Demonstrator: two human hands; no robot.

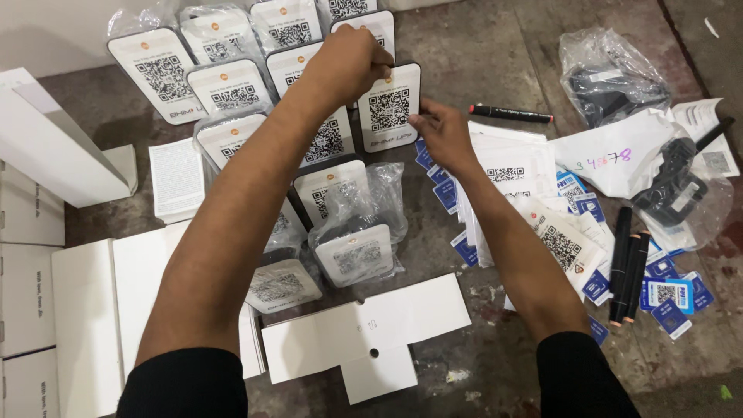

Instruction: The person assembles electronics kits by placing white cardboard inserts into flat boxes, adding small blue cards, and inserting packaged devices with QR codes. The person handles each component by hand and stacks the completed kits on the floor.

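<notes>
The person is kneeling over a grey concrete floor [480, 70], and both hands are working on one white code stand [389, 107], a small upright-format device with a dark edge and a printed square code on its face, lying at the right end of a spread of similar stands, some of them in clear bags [364, 224]. The left hand [348, 58] is reaching across and closing its fingers over the stand's top edge, clamped on it from above, while the right hand [441, 131] is pinching the stand's lower right corner between thumb and fingertips. It looks like a rigid plastic body, light enough for one hand but probably smooth and a little slippery on its face, so the edges and corners, where the hands are now, seem the safest places to grip; pressing on the printed face would likely smudge or scuff it. Just beside the right hand, a stack of paper code sheets [511, 166] and small blue stickers [445, 193] are fanning out, thin and floppy by comparison. A black marker [511, 114] is lying just beyond them, and flat white cardboard [364, 329] is resting nearer the person.
</notes>
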